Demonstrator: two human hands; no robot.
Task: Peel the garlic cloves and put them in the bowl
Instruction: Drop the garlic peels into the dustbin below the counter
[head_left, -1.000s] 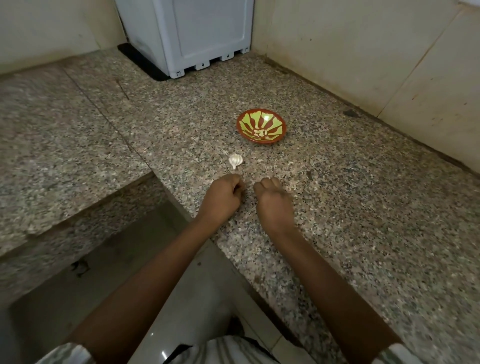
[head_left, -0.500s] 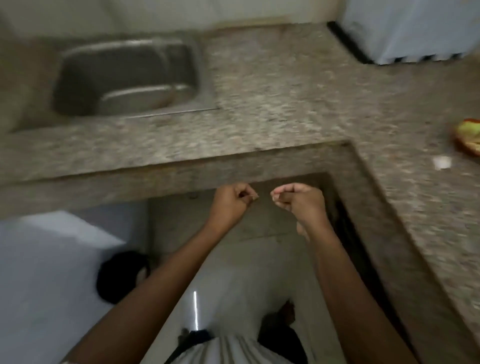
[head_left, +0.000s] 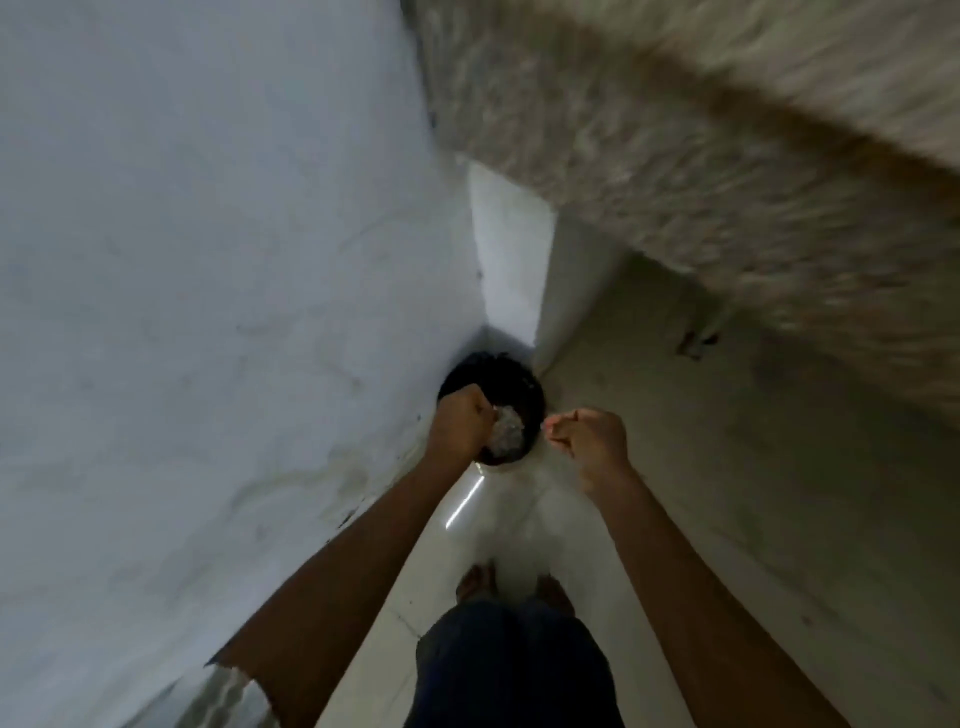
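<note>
I see no garlic clove and no bowl in this view; if a clove is here at all, it is hidden inside a fist. My right hand (head_left: 589, 436) is curled tight with thumb against the forefinger, a pale speck at its tips, and I cannot tell whether that is a clove, a scrap of skin or nothing. It hangs just to the right of the bin (head_left: 524, 384), clear of the opening, which I judge keeps anything worth saving out of the rubbish. My left hand (head_left: 460, 428) is curled too, knuckles up, directly over the bin's mouth; I cannot tell whether it grips anything. That spot suits shedding peel, since pale scraps (head_left: 506, 434) already lie inside beneath it. The bin sits in the corner on the floor (head_left: 519, 519), against the wall (head_left: 208, 260) beyond my left hand. The stone surface (head_left: 675, 156) runs above and right, blurred.
</note>
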